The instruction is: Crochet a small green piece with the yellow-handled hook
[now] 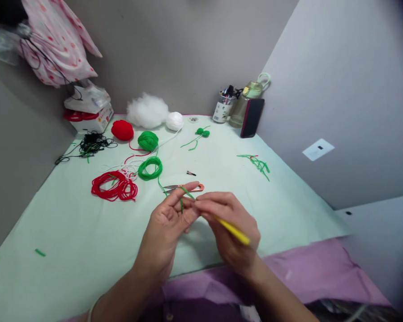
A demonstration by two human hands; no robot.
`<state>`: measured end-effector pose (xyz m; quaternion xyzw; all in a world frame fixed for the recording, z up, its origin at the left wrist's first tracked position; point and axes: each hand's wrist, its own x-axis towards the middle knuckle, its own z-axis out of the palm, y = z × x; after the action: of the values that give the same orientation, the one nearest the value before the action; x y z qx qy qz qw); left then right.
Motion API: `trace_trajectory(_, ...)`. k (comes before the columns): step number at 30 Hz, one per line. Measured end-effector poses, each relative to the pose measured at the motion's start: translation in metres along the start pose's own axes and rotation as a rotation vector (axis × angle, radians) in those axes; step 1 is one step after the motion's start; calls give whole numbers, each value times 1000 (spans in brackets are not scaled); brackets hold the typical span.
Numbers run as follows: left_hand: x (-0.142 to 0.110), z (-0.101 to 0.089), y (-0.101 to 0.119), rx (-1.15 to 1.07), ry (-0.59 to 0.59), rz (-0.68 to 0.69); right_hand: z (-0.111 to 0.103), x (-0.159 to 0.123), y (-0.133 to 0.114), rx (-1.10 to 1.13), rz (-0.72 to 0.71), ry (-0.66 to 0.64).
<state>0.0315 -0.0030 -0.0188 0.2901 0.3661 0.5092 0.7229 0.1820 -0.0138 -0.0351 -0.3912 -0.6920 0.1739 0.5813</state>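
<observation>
My left hand [164, 226] holds a green strand [182, 205], which passes over the raised index finger. My right hand [235, 223] grips a yellow-handled tool [233, 231], its tip at the left fingertips. On the tabletop [87, 246] beyond, I note scissors [200, 188], a green coil [150, 177], a red coil [102, 193], and red [122, 130], green [147, 141] and white yarn balls [174, 121].

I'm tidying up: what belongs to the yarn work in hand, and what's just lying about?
Belongs: yellow tool in right hand; green strand over left hand; likely green coil, scissors too.
Apparently just lying about: phone, bottle, pen cup, black tangle.
</observation>
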Motion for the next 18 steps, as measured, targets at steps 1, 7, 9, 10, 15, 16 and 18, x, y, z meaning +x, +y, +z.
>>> trace_trajectory(1,1,0,0,-42,-7,-36,-1,-2,1,-77,-60,-9)
trace_trajectory(7,5,-7,6,-150,-19,-114,-5,4,3,219,148,134)
trace_trajectory(9,4,-9,5,-61,4,-44,-4,9,2,343,222,129)
trace_trajectory(10,4,-9,5,-5,4,-12,-3,10,2,367,226,103)
trace_trajectory(15,-1,-9,4,140,-43,10,-1,12,5,419,285,63)
trace_trajectory(16,-1,-9,5,140,-50,-6,-2,12,5,453,322,71)
trace_trajectory(18,-2,-10,8,128,-63,-32,-4,12,5,512,369,59)
